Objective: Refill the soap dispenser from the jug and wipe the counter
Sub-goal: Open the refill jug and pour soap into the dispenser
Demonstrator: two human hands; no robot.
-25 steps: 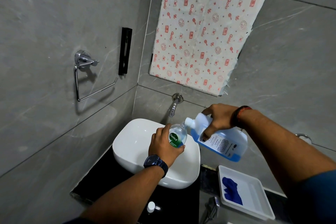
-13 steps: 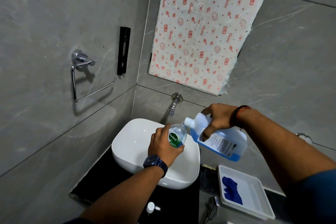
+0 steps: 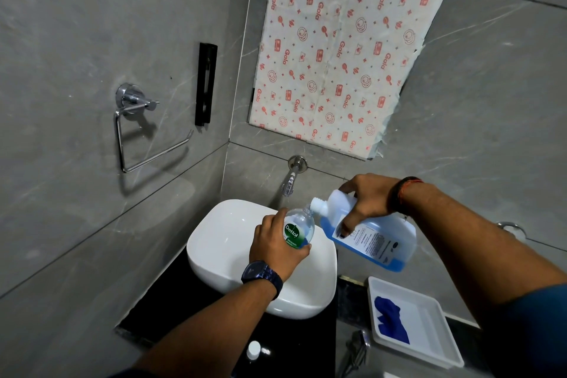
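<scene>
Grey tile walls [image 3: 92, 24], papered window [image 3: 337, 49], dim.

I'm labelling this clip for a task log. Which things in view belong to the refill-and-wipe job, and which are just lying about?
In use:
- soap dispenser, held in the left hand over the basin
- jug, tilted by the right hand
- blue cloth in the white tray, likely for wiping
- black counter

Lying about:
- wall tap
- towel ring
- white cap, purpose unclear

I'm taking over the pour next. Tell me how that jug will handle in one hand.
The jug looks only partly full, blue liquid pooled along its low side, so probably lightish but sloshy. The right hand grips it near the neck, so the body may swing. Its smooth plastic could get slippery if soap drips.
</scene>
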